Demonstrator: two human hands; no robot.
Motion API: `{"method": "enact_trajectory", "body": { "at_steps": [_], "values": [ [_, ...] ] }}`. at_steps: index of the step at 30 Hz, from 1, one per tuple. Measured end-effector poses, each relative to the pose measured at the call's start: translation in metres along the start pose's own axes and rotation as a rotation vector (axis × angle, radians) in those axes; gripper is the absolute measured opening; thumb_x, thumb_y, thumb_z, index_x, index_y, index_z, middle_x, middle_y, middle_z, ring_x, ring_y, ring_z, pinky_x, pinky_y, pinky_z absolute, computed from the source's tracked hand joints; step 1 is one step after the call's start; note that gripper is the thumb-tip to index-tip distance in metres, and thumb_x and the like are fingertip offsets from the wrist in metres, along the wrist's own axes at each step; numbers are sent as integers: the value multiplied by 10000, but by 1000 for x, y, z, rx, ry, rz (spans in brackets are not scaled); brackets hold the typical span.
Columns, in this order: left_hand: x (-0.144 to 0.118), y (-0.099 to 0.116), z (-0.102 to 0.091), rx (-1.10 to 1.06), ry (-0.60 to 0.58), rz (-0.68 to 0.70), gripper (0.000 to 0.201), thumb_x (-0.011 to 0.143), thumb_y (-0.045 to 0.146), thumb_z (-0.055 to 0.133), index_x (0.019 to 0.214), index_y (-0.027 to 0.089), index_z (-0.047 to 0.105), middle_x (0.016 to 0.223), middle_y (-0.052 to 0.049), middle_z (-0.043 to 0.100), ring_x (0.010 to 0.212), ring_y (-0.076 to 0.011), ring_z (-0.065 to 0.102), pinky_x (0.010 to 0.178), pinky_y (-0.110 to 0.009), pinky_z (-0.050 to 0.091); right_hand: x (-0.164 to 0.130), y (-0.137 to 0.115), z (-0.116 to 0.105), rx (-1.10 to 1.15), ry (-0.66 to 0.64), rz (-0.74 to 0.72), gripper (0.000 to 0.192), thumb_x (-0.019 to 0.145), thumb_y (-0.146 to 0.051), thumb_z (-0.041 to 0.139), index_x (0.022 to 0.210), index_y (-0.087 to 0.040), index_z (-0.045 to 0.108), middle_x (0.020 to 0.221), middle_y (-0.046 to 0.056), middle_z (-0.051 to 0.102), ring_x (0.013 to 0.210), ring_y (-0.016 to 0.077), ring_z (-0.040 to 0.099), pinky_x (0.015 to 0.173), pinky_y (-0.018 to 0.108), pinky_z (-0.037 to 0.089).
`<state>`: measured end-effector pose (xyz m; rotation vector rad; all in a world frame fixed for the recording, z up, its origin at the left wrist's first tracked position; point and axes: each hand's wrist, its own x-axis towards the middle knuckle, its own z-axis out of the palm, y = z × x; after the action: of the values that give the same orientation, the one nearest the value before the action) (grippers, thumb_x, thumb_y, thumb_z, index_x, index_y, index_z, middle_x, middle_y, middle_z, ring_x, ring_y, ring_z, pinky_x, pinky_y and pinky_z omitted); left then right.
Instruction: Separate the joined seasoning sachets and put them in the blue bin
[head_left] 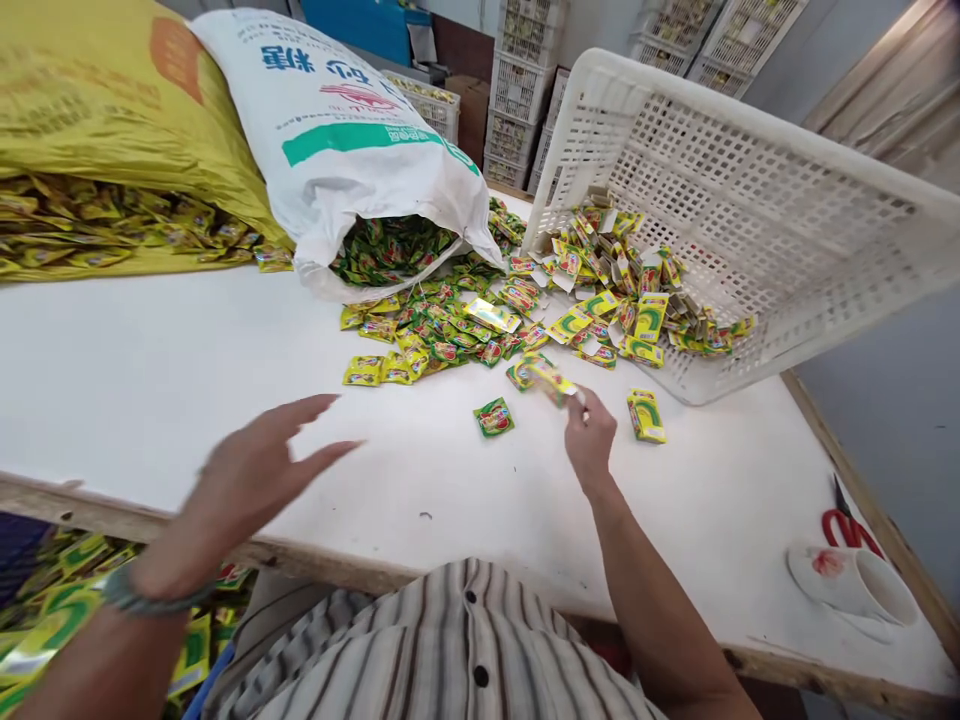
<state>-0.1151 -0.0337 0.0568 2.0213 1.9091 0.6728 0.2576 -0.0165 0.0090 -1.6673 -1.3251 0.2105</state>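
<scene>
My left hand (262, 470) hovers above the left part of the white table, thumb and fingers apart, holding nothing. My right hand (590, 435) pinches a small yellow box (551, 378), slightly blurred, with a white flap near my fingers. Just left of it, a single green sachet (494, 418) lies flat on the table. To the right lies another yellow box (646, 416). Beyond my hands spreads a heap of green and yellow sachets (450, 330), spilling from the mouth of a white woven sack (382, 160).
A tipped white plastic crate (750, 190) holds a pile of yellow boxes (592, 250). A yellow sack (120, 110) with sachets stands back left. Red-handled scissors (847, 525) and a white cup (851, 590) are at right. Stacked crates (517, 90) are behind.
</scene>
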Motion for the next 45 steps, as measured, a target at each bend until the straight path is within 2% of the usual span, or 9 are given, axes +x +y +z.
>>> {"method": "enact_trajectory", "body": {
  "at_steps": [2, 5, 8, 14, 20, 27, 33, 38, 45],
  "values": [
    [10, 35, 26, -174, -40, 210, 741, 663, 661, 656, 1255, 221, 585, 1275, -108, 634, 1149, -332, 568, 1000, -434, 419, -15, -29, 8, 131, -325, -19, 280, 879, -343, 506, 951, -175, 718, 744, 14, 683, 669, 166, 588, 638, 268, 467],
    [16, 67, 60, -380, -291, 272, 610, 701, 553, 686, 1229, 259, 609, 1130, -71, 704, 1039, -304, 626, 902, -368, 462, -34, -57, 28, 219, -588, -81, 312, 922, -376, 477, 1033, -202, 711, 815, 13, 716, 741, 173, 641, 680, 269, 496],
    [16, 64, 81, -450, -408, 112, 411, 780, 516, 605, 1089, 254, 670, 881, -32, 733, 785, -253, 656, 708, -315, 468, -44, -54, 47, 4, -576, -247, 410, 971, -374, 395, 1285, -192, 587, 1289, 104, 627, 1195, 232, 566, 1006, 376, 426],
    [25, 31, 91, -662, -181, -262, 586, 674, 577, 685, 1122, 206, 618, 851, -44, 714, 756, -243, 653, 646, -305, 482, -51, -21, 71, -436, -718, -364, 628, 962, -473, 406, 1461, -95, 355, 1545, 171, 302, 1454, 282, 238, 1163, 481, 209],
    [35, 29, 100, -986, -157, -407, 652, 633, 541, 743, 1145, 169, 584, 808, -51, 708, 721, -238, 677, 620, -314, 522, -19, -38, 88, -334, -797, -388, 369, 990, -402, 376, 1228, -253, 617, 1385, 74, 561, 1322, 248, 463, 1100, 523, 275],
    [30, 17, 99, -1025, -3, -496, 624, 630, 556, 730, 1107, 180, 584, 762, -37, 723, 653, -222, 679, 570, -294, 506, 37, -86, 149, -151, -578, -490, 405, 865, -92, 458, 1231, -154, 618, 1203, 97, 670, 1140, 204, 574, 1005, 326, 414],
    [27, 9, 100, -891, 72, -506, 528, 643, 551, 719, 1027, 198, 634, 693, -25, 727, 597, -211, 663, 525, -270, 458, 36, -105, 189, -375, -702, -412, 322, 845, -273, 635, 1151, -177, 650, 1078, 130, 695, 1053, 276, 581, 874, 380, 451],
    [26, 10, 99, -875, 80, -501, 537, 645, 549, 711, 1038, 190, 641, 703, -28, 730, 586, -205, 650, 520, -268, 437, 36, -84, 174, -273, -705, -207, 257, 726, -285, 739, 962, -196, 690, 923, 54, 719, 876, 217, 635, 759, 327, 484],
    [26, 16, 97, -816, -30, -477, 537, 616, 535, 730, 1018, 187, 654, 703, -26, 719, 610, -210, 644, 515, -260, 411, 25, -29, 80, 250, -633, 237, 462, 691, -446, 711, 1036, -145, 649, 777, 26, 704, 630, 154, 624, 591, 286, 518]
  ]
}}
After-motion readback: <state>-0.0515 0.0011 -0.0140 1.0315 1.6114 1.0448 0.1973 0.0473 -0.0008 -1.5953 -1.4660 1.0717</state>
